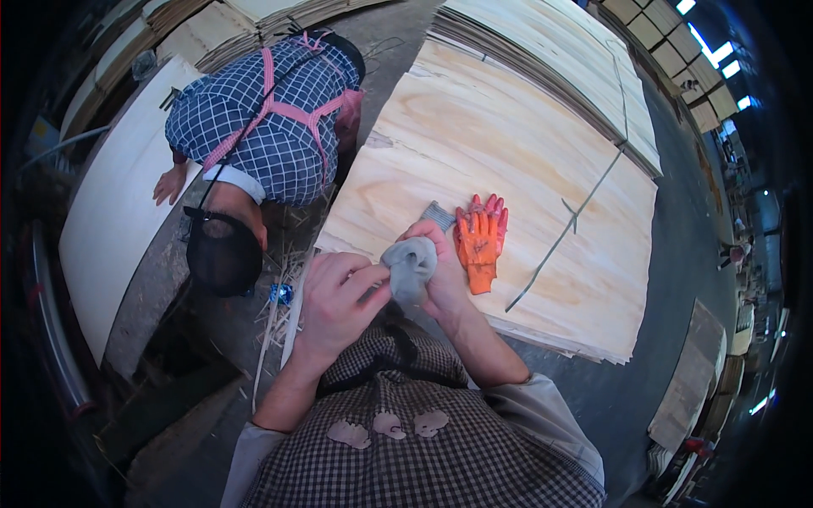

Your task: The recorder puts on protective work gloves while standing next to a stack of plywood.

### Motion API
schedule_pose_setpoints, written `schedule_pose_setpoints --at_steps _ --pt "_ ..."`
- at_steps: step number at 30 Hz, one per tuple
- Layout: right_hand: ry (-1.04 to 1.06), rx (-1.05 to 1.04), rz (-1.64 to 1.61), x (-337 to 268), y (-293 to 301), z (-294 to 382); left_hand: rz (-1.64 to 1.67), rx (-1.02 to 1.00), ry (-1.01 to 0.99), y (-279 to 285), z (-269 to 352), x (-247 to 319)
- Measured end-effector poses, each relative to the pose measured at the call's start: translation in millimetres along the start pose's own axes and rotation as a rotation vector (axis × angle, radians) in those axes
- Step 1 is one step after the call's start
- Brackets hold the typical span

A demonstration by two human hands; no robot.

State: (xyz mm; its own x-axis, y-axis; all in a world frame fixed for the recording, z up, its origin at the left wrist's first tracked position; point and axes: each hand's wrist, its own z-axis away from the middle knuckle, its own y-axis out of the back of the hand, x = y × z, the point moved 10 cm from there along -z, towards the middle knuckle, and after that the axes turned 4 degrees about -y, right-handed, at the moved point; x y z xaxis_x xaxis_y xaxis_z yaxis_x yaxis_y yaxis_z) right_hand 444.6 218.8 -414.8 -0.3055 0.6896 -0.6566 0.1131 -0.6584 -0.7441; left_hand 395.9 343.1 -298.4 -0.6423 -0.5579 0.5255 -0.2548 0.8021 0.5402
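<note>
A bunched piece of soft grey fabric (409, 270), rolled open at its top, is held between my two hands in front of my checked apron. My left hand (340, 295) pinches its left edge with the fingertips. My right hand (441, 267) grips it from the right, some fingers hidden behind it. Just beyond lie orange work gloves (479, 244) with red-coated fingers, on a stack of wood veneer sheets (540, 165). A grey ribbed knit cuff (438, 214) sits beside the gloves, partly hidden by my right hand.
A co-worker (267, 120) bends over at the left, one hand on a pale sheet (120, 209). A green strap (565, 225) crosses the veneer stack, and a higher stack (559, 57) stands behind. Wood scraps (282, 317) litter the floor. A leaning board (689, 374) is at right.
</note>
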Motion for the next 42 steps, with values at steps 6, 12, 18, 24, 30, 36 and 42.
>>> schedule_pose_setpoints --at_steps 6,12,18,24,30,36,42 --pt "-0.024 0.042 0.018 2 -2 1 0.093 -0.016 0.051 2 -3 -5" --pt "0.014 0.09 -0.043 -13 10 0 0.28 0.11 0.239 21 9 -32" --pt "0.024 0.105 -0.13 -31 2 -10 0.403 0.14 0.213 20 3 -37" --pt "-0.007 0.088 -0.107 -23 -6 -12 0.483 0.067 0.331 5 0 -45" --pt "-0.018 0.094 -0.018 -16 -19 -9 0.44 -0.133 0.328 -1 -8 -44" --pt "-0.024 0.062 -0.054 1 -10 0 0.773 -0.296 0.633 -34 37 -54" --pt "-0.047 0.034 0.006 0 -17 1 1.157 -0.506 0.721 -58 53 -45"
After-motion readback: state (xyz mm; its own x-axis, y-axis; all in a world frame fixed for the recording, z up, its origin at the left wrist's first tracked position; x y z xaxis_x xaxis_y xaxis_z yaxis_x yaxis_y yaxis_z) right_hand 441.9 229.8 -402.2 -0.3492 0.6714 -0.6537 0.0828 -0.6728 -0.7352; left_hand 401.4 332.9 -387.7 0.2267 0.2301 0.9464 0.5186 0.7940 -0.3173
